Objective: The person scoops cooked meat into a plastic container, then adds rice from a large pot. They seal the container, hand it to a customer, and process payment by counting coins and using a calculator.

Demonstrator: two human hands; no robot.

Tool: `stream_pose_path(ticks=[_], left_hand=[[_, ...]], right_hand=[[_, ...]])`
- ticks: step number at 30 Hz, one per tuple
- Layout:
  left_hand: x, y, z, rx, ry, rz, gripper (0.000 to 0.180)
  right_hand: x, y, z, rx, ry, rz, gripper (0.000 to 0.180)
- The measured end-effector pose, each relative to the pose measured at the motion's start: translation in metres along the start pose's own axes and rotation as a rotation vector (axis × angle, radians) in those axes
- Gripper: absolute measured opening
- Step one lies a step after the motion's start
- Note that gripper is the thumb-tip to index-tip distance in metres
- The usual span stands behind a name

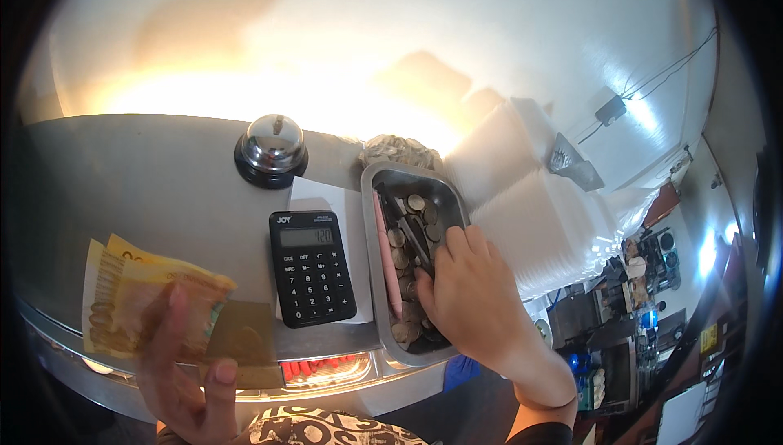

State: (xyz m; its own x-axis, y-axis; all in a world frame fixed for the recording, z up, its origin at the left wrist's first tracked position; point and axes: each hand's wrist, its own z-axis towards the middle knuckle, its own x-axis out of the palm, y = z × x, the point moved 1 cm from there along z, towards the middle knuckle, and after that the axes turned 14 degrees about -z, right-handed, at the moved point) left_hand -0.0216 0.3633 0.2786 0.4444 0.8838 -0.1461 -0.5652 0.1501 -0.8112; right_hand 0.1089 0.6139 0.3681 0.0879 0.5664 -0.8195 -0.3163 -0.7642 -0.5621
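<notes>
Yellow banknotes (155, 278) are pinched in my left hand (183, 380), above the counter's front left. My right hand (481, 302) reaches over the right wall of a metal tray (373, 261), fingers curled down into it. Inside the tray lie many loose coins (396, 238), a pink pen (387, 257) along the left wall, and black pens (413, 233). One black pen ends at my right thumb and forefinger; whether they grip it or a coin is hidden. Left of the tray, a black calculator (314, 270) rests on white paper (349, 216).
A silver call bell (273, 151) stands behind the calculator on the metal counter (130, 176). A bag of coins (400, 151) sits behind the tray. Tall stacks of white foam containers (530, 221) crowd its right side. Red items (318, 366) show under the counter's front edge.
</notes>
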Motion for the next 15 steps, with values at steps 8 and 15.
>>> stream_pose_path(ticks=[8, 15], left_hand=[[0.004, -0.002, 0.001, -0.007, -0.076, 0.021, 0.058], [0.006, 0.0, 0.003, 0.006, -0.094, 0.007, 0.058]], right_hand=[[-0.016, -0.015, 0.01, -0.19, 0.121, 0.303, 0.019], [-0.021, -0.034, 0.022, 0.039, -0.049, 0.426, 0.015]])
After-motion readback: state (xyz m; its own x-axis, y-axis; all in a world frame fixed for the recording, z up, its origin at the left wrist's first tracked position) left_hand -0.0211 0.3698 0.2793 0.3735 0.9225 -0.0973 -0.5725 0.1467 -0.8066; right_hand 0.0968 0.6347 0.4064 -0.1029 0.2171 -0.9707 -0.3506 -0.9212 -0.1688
